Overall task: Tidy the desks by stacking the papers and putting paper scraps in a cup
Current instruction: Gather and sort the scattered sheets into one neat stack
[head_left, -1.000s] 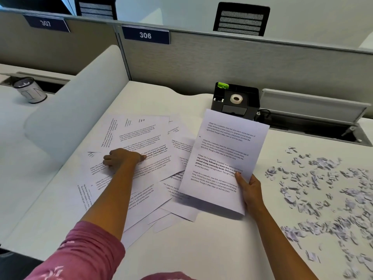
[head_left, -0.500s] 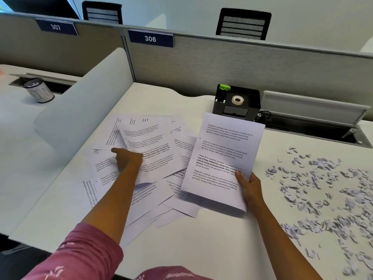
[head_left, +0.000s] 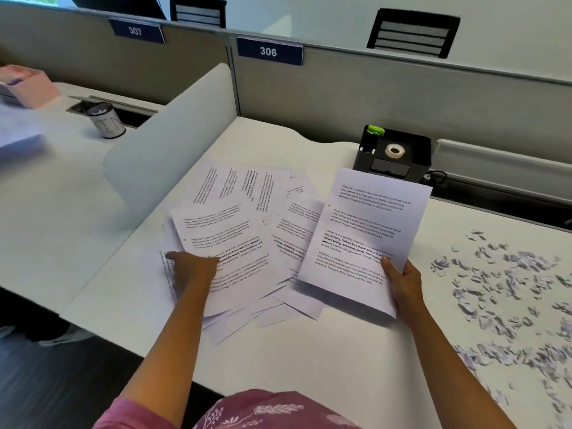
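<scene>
Several printed sheets (head_left: pixel 247 193) lie fanned out on the white desk (head_left: pixel 325 351). My left hand (head_left: pixel 193 269) pinches one printed sheet (head_left: pixel 223 243) at its left edge, lifted slightly off the pile. A small stack of sheets (head_left: pixel 362 236) is tilted up to the right of the pile, with my right hand (head_left: pixel 402 281) gripping its lower right corner. Torn paper scraps (head_left: pixel 507 289) are strewn over the desk's right side. A cup (head_left: pixel 105 120) stands on the neighbouring desk at the far left, beyond a white divider (head_left: pixel 173 140).
A black tape dispenser (head_left: pixel 393 154) sits at the back of the desk in front of the grey partition (head_left: pixel 402 97). An open cable tray (head_left: pixel 501 181) runs along the back right. A pink box (head_left: pixel 28 88) stands at the far left. Dark floor shows at lower left.
My left hand has picked a sheet from the pile's left part and drawn it nearer and rightward. The right hand still holds its stack. The view has shifted left, so things sit further right.
</scene>
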